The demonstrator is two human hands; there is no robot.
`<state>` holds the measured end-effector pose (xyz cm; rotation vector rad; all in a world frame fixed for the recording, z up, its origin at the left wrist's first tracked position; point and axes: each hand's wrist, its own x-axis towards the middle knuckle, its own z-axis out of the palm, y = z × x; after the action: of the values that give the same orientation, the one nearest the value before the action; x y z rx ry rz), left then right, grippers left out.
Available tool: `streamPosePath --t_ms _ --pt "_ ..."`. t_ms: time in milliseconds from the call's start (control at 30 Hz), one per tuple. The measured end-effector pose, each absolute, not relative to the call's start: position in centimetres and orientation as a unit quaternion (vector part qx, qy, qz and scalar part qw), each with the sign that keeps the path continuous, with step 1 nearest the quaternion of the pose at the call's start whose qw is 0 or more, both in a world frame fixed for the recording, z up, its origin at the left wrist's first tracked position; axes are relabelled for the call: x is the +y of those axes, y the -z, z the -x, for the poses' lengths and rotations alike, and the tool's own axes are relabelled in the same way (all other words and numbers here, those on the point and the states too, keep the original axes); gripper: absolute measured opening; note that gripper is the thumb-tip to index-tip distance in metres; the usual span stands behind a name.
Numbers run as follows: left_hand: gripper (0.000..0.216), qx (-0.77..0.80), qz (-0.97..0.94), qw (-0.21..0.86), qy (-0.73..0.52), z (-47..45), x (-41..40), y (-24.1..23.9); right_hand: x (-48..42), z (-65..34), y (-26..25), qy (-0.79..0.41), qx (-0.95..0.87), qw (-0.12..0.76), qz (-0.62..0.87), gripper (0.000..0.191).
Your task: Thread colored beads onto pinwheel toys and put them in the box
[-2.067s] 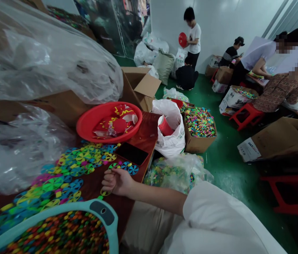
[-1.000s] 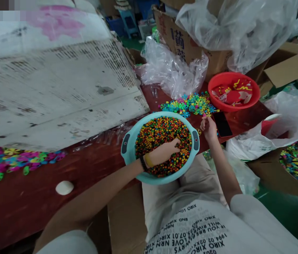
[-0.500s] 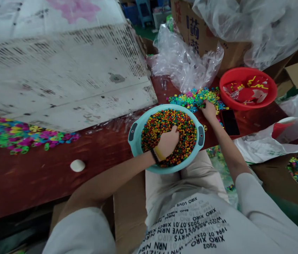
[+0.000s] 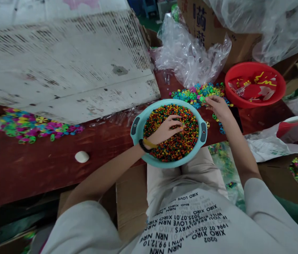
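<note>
A pale blue basin (image 4: pixel 135 139) full of small multicoloured beads (image 4: pixel 165 151) rests on my lap against the table's edge. Over the beads, my left hand (image 4: pixel 167 129) bends its fingers and thumb together at the tips, seemingly around a small bead. Beyond the basin's right side, my right hand (image 4: pixel 217 106) pinches what looks like a small green plastic wheel at the edge of a pile of colourful plastic wheels (image 4: pixel 191 97). My fingers partly hide that piece.
Left of the basin, a large white carton (image 4: pixel 67 70) stands behind another pile of colourful plastic pieces (image 4: pixel 40 128). A white rounded object (image 4: pixel 81 156) lies on the dark red table (image 4: pixel 32 169). A red basin (image 4: pixel 254 100), phone (image 4: pixel 237 118) and clear plastic bags (image 4: pixel 191 53) are on the right.
My left hand has lifted slightly and its fingers have spread from a tighter curl. My right hand has drawn back from the wheel pile, with a piece at its fingertips. The view has shifted slightly.
</note>
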<state>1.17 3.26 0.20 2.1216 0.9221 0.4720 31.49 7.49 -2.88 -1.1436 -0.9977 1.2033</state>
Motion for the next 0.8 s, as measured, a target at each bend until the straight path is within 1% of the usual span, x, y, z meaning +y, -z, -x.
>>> streamPosePath --t_ms 67,100,167,267,367,500,600,733,800 --pt "0.032 0.374 -0.79 0.436 -0.215 -1.3 3.1 -0.8 6.5 -30.7 1.3 -0.6 -0.381 0.563 0.422 0.039" --pt "0.035 0.376 -0.772 0.46 -0.225 -1.4 3.0 -1.1 6.1 -30.2 0.6 -0.629 -0.367 0.555 0.401 0.04" --pt "0.036 0.377 -0.751 0.486 -0.242 -1.6 2.6 -1.5 5.4 -29.0 -0.8 -0.662 -0.355 0.541 0.379 0.035" --pt "0.033 0.373 -0.75 0.476 -0.267 -1.8 2.2 -1.7 4.7 -27.1 -2.3 -0.67 -0.363 0.529 0.372 0.024" --pt "0.029 0.37 -0.765 0.449 -0.275 -1.5 1.9 -1.8 4.2 -25.2 -3.1 -0.651 -0.395 0.521 0.386 0.023" --pt "0.026 0.363 -0.785 0.423 -0.271 -1.0 1.5 -1.8 3.6 -22.9 -3.1 -0.583 -0.458 0.529 0.413 0.03" --pt "0.026 0.369 -0.785 0.413 -0.278 -0.8 1.5 -1.5 3.5 -21.8 -2.8 -0.531 -0.505 0.548 0.404 0.032" --pt "0.03 0.378 -0.778 0.415 -0.281 -0.5 1.8 -1.3 3.8 -21.0 -3.0 -0.507 -0.52 0.559 0.399 0.027" --pt "0.033 0.382 -0.77 0.429 -0.278 -0.6 1.6 -1.7 3.7 -20.5 -3.6 -0.473 -0.536 0.56 0.418 0.022"
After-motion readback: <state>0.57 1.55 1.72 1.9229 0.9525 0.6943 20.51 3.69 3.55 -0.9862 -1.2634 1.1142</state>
